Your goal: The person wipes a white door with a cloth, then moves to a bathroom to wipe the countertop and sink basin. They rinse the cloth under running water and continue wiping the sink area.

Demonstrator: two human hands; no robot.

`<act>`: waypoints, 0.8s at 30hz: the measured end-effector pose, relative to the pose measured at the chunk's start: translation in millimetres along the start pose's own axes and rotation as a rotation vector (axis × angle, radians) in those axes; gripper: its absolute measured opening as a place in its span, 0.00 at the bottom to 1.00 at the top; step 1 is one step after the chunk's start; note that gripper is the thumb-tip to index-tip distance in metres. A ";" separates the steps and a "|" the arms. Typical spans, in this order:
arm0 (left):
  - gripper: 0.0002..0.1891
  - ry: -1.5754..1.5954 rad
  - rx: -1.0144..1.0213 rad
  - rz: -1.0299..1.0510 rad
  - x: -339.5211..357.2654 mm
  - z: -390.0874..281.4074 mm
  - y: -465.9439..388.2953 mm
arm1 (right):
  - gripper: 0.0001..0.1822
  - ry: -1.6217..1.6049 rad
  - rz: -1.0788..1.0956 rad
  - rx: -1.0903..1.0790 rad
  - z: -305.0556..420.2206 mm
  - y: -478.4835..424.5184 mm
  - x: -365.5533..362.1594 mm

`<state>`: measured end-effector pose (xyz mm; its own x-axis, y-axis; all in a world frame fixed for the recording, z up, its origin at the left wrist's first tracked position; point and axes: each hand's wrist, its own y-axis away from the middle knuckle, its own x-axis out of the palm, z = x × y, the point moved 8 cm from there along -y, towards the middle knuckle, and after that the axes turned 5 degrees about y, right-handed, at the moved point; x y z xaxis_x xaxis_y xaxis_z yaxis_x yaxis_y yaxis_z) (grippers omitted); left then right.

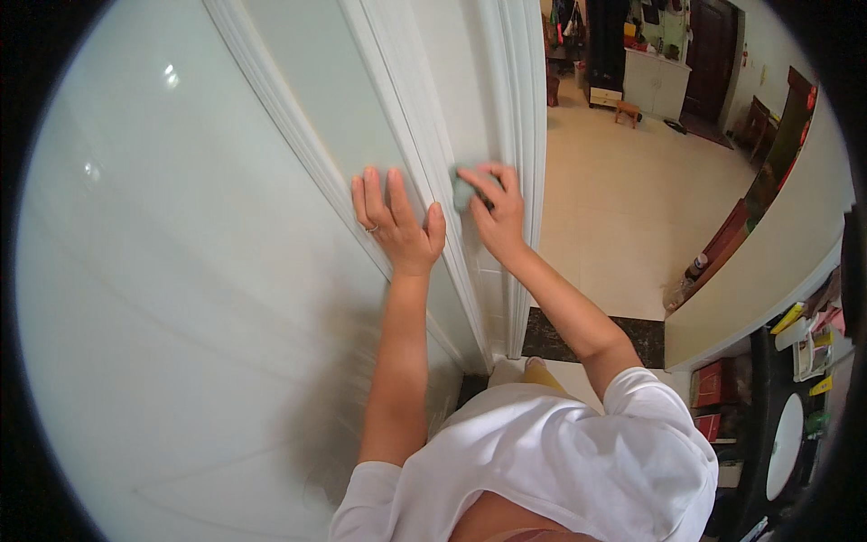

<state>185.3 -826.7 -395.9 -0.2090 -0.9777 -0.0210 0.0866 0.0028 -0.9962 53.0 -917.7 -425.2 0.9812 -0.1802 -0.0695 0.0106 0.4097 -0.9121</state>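
Observation:
My left hand (401, 230) lies with spread fingers against the white door frame and its pale glass panel (325, 88), a ring on one finger. To its right, my right hand (498, 206) presses a bunched green cloth (464, 191) to the white inner face of the door jamb (467, 101). The right hand is slightly blurred. Part of the cloth is hidden behind its fingers.
A large glossy white surface (169, 237) fills the left side. Right of the jamb, a dark threshold (630, 339) leads to a tiled floor (603, 203) with a small wooden stool (628, 110). A black counter with a white basin (784, 447) stands at lower right.

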 end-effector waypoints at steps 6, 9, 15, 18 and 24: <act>0.34 -0.018 -0.015 0.030 -4.6 -3.3 -3.7 | 0.26 -0.075 -0.376 -0.157 48.1 -104.2 1.7; 0.34 -0.006 -0.006 0.031 -1.2 -1.9 -1.8 | 0.26 -0.032 -0.352 -0.101 32.3 -88.4 12.0; 0.34 0.009 -0.004 0.026 0.9 -2.8 -0.1 | 0.24 -0.097 -0.019 0.349 -29.3 21.2 18.5; 0.33 -0.024 -0.005 0.007 -2.1 -4.0 -2.7 | 0.22 -0.276 0.061 0.483 -44.8 46.3 18.2; 0.35 -0.022 -0.016 0.080 2.2 -1.4 -0.1 | 0.20 -0.506 -0.042 0.415 -5.2 -18.8 5.0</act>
<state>183.5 -828.6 -396.0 -0.1806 -0.9785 -0.0993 0.0871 0.0847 -0.9926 56.7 -931.0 -410.5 0.9467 0.1983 0.2539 0.0249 0.7407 -0.6713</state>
